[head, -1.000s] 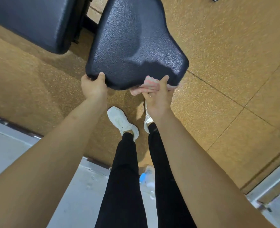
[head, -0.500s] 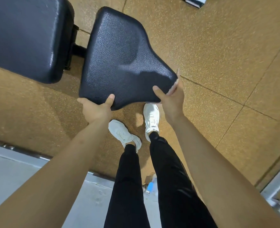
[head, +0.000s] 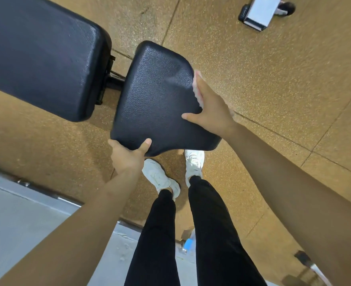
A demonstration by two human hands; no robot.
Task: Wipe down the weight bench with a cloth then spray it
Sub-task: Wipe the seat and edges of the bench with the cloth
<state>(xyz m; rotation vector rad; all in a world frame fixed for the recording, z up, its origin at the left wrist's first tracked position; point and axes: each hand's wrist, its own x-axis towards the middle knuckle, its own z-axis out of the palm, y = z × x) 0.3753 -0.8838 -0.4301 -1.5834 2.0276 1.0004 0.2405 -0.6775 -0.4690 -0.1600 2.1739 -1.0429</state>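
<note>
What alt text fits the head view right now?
Seen from above, a person's right hand presses a pale cloth against the right edge of a black seat pad, while the left hand grips its near corner. The bench's back pad lies upper left over tan flooring.

There is one view only, from a wide-angle camera worn on the person's head. It faces forward and steeply down, almost along the body: the legs [head: 160,234] rise from the 6 o'clock edge to the white shoes [head: 160,176] just below the centre. The forearms enter from 7 and 4 o'clock, and the left hand [head: 127,155] and right hand [head: 211,112] meet the seat pad [head: 158,100] at the centre, near the lens. The back pad [head: 40,56] is at 10 o'clock, cut by the frame edge. The floor [head: 273,79] lies farther below, with a white metal part [head: 259,11] at 1 o'clock.
</note>
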